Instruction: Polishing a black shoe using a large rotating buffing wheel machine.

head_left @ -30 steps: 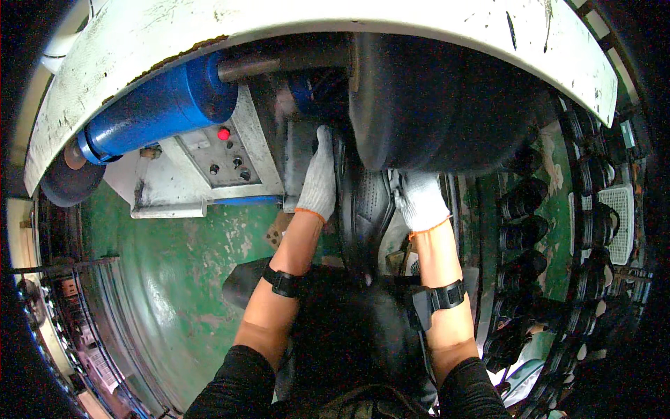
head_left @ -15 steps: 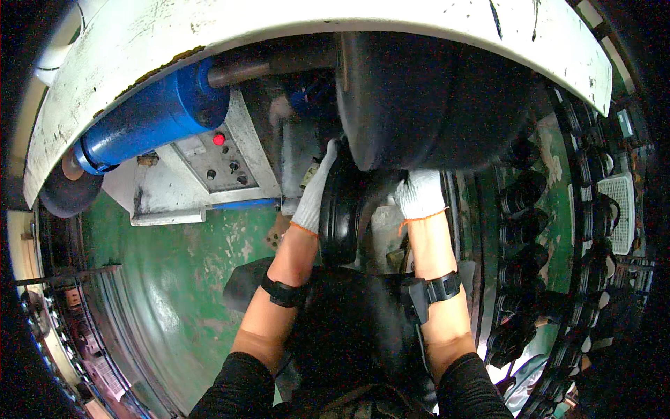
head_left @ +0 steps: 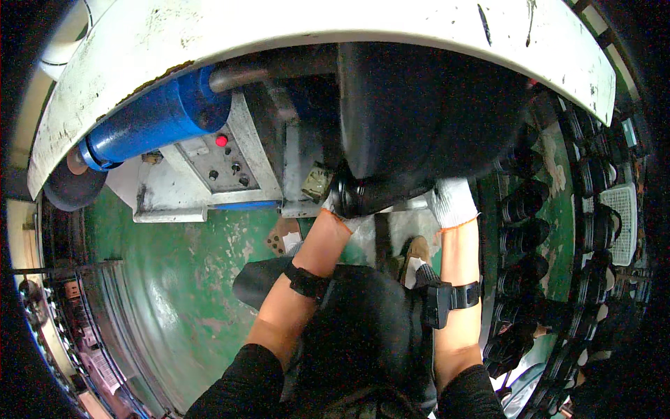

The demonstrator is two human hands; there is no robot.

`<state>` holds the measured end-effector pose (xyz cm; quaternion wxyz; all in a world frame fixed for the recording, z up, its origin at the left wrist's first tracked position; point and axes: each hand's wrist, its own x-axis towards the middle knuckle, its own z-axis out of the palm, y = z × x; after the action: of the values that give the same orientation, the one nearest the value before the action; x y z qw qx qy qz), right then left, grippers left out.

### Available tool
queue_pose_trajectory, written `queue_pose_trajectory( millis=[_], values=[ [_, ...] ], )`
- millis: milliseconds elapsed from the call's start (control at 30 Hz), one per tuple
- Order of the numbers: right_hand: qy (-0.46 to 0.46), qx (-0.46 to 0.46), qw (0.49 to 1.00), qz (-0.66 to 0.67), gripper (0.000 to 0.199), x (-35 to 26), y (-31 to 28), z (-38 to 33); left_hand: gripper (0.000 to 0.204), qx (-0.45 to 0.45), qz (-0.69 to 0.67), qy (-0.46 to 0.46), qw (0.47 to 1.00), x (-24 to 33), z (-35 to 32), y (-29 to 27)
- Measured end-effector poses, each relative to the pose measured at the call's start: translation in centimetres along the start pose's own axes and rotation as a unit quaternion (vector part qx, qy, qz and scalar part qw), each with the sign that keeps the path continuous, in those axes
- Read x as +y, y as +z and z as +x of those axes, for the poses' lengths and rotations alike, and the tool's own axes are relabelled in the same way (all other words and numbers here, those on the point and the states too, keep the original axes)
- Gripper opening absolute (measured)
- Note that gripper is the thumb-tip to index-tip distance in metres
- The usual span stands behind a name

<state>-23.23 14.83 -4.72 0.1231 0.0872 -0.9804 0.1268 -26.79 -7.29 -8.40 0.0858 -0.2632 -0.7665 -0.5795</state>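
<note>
A glossy black shoe [head_left: 368,197] lies crosswise between my gloved hands, just under a large dark brush-like roller [head_left: 419,112]. Its upper side seems to meet the roller, though the contact is in shadow. My left hand [head_left: 336,205], in a white knit glove with an orange cuff, is closed round the shoe's left end. At the other end, my right hand [head_left: 453,200] wears a matching glove and grips the shoe; its fingertips are hidden behind the shoe and roller.
A white hood [head_left: 307,21] arches over the roller. Left of it are a blue cylinder [head_left: 153,115] on the shaft and a control panel [head_left: 222,167] with a red button. Racks of black shoes [head_left: 527,199] and a white basket [head_left: 618,223] stand at right.
The shoe has turned from pointing away from me to lying crosswise. My left hand has come nearer and slightly right; my right hand has shifted right. The roller looks blurred in both frames.
</note>
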Motion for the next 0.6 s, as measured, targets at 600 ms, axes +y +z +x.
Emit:
queue_pose_trajectory(
  millis=[600],
  values=[
    [0.040, -0.110, 0.992, 0.047, 0.041, -7.5, 0.1, 1.7, 0.037, 0.112, -0.135, -0.100, 0.979, -1.9, 1.9, -3.9]
  ],
)
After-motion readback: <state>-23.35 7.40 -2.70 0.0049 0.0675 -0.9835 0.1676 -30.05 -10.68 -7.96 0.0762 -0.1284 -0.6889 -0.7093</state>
